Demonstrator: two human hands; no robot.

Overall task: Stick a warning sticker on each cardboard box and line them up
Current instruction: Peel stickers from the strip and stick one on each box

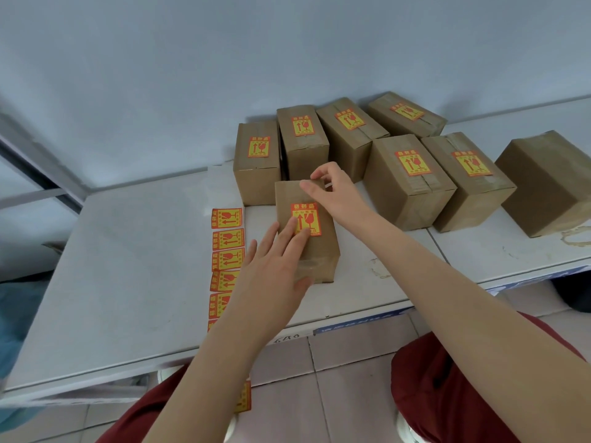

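Note:
A small cardboard box [319, 251] stands in front of me on the white table [128, 266], with a red-and-yellow warning sticker [308, 217] on its top. My left hand [271, 270] lies flat, its straight fingers pressing on the sticker's near edge. My right hand [332, 193] pinches the box's far top edge with curled fingers. Behind it stand several stickered boxes, among them one at the left [256, 187] and one at the right [406, 196]. A box without a visible sticker [550, 183] sits far right. A strip of stickers [225, 244] lies to the left.
The grey wall rises right behind the boxes. The table's front edge [351, 318] runs close to my knees; a tiled floor shows below. The strip's tail hangs over the front edge [243, 398]. Stains mark the tabletop at the right [575, 235].

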